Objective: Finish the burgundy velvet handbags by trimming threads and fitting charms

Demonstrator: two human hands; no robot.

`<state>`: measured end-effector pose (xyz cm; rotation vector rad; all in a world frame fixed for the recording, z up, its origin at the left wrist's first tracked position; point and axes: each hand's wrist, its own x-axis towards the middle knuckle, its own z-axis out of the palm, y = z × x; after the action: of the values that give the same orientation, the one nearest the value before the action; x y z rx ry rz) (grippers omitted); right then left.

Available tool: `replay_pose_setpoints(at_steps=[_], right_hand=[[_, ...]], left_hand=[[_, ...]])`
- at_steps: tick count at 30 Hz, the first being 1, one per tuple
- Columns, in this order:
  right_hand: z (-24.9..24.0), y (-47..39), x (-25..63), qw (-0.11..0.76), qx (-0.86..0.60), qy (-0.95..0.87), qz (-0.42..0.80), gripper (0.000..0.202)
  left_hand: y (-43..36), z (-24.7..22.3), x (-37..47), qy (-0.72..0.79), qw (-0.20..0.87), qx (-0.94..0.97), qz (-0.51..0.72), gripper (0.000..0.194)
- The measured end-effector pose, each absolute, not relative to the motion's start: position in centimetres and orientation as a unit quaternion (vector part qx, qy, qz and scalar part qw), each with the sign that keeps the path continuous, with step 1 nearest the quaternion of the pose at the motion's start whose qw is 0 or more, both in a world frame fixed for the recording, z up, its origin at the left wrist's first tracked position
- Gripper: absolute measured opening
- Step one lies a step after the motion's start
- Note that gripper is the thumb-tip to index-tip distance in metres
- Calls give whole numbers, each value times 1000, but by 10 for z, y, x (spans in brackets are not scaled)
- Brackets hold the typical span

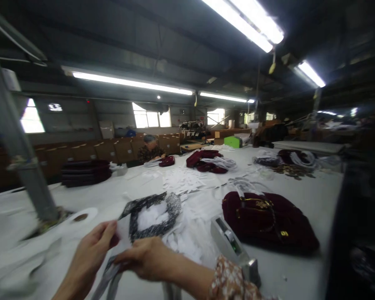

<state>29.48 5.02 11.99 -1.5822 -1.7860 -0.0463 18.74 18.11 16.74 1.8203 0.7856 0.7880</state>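
Head view: both hands [118,258] pinch white paper [125,233] over a cloth-strewn white table [300,196]; workshop lit by tube lights [131,82].

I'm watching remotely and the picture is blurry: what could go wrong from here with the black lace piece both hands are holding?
1. The lace piece is pinched by the left hand and right hand above loose white scraps; it might snag or pick some up.
2. The tape dispenser sits close beside the right forearm; a backward sweep could knock it.
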Motion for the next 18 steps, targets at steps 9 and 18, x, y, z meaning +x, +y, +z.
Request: replay_pose_setpoints(at_steps=[9, 18], right_hand=[[103, 40, 332, 483, -652, -557, 176, 103], [21, 32, 331, 401, -733, -467, 290, 26]], left_hand=[[144, 143, 163, 243, 429, 864, 108, 38], [192, 82, 178, 329, 385, 836, 212, 42]])
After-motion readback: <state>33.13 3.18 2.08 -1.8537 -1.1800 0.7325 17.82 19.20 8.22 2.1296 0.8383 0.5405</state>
